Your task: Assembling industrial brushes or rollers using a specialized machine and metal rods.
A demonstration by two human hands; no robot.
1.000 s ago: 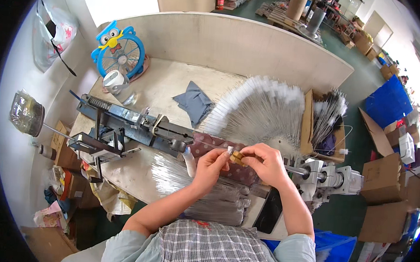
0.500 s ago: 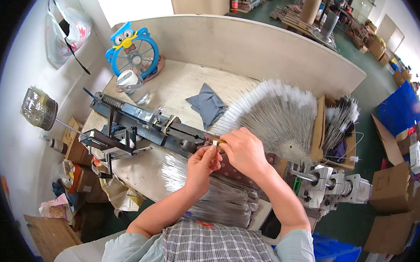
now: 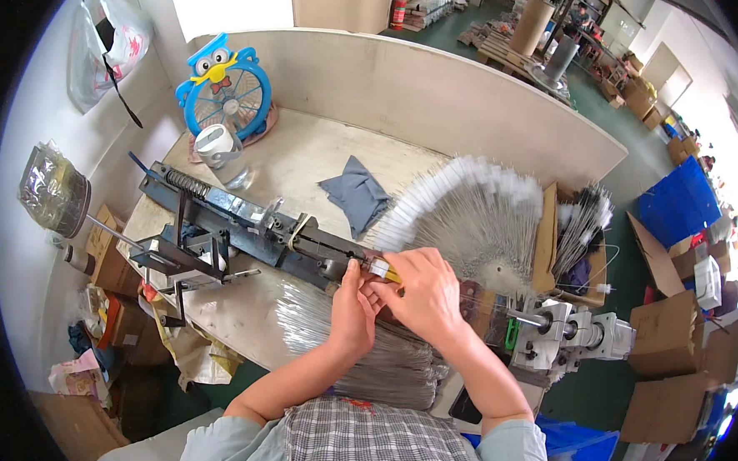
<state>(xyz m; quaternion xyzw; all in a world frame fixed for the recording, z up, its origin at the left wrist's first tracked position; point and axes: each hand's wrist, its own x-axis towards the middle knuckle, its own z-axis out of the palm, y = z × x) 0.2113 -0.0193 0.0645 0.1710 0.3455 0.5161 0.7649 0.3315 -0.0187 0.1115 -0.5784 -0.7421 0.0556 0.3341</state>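
My right hand (image 3: 424, 290) grips a small yellow-and-white piece (image 3: 381, 269) at the right end of a long dark metal bench device (image 3: 257, 225). Its exact kind I cannot make out. My left hand (image 3: 355, 311) is closed right beside it, thumb up against the device's end; what its fingers pinch is hidden. Under my forearms lies a thick bundle of thin metal wires (image 3: 387, 361). Just beyond my right hand, many wire stems with white tufted tips (image 3: 478, 211) fan out over the table.
A grey cloth (image 3: 356, 195), a clear cup with a white lid (image 3: 217, 143) and a blue owl-shaped fan (image 3: 226, 98) stand or lie farther back. At right are a carton of wire brushes (image 3: 546, 240) and a metal shaft mechanism (image 3: 572, 329). A low partition (image 3: 443, 92) edges the table.
My hands have shifted slightly down, and the left thumb now points up beside the device. More of the yellow-and-white piece shows. The whole view has moved a little.
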